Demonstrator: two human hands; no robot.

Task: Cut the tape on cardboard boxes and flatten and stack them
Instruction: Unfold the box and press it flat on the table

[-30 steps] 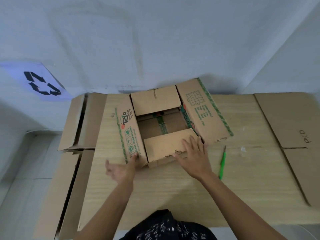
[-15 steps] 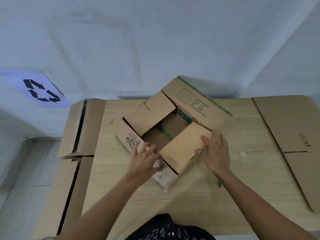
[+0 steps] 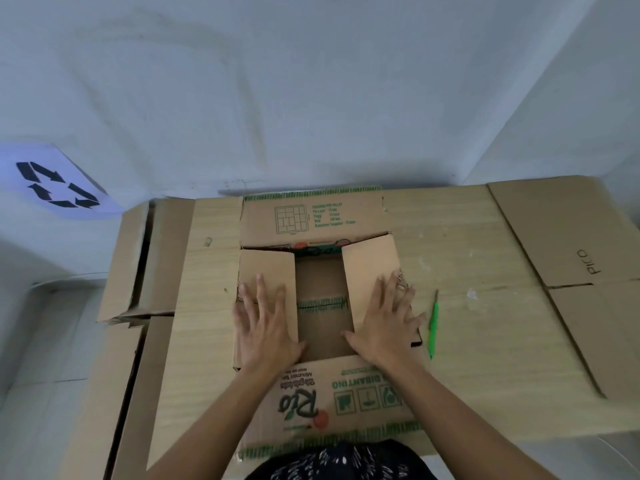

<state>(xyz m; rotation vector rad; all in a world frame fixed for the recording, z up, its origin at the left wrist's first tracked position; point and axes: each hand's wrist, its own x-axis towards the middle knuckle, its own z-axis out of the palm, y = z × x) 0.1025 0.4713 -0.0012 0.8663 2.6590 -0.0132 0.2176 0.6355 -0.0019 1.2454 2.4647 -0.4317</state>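
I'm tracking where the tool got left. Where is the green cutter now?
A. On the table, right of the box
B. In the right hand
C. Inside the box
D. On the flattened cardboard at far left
A: the green cutter lies on the table just right of the box, apart from the right hand, which presses flat on the box.

I see the box (image 3: 313, 220) on the bench (image 3: 467, 358), left hand (image 3: 266, 327) and right hand (image 3: 388, 323) on its side flaps; cutter (image 3: 433, 323) at its three o'clock, flattened sheet (image 3: 571, 237) beyond, flattened boxes (image 3: 156, 258) at nine.
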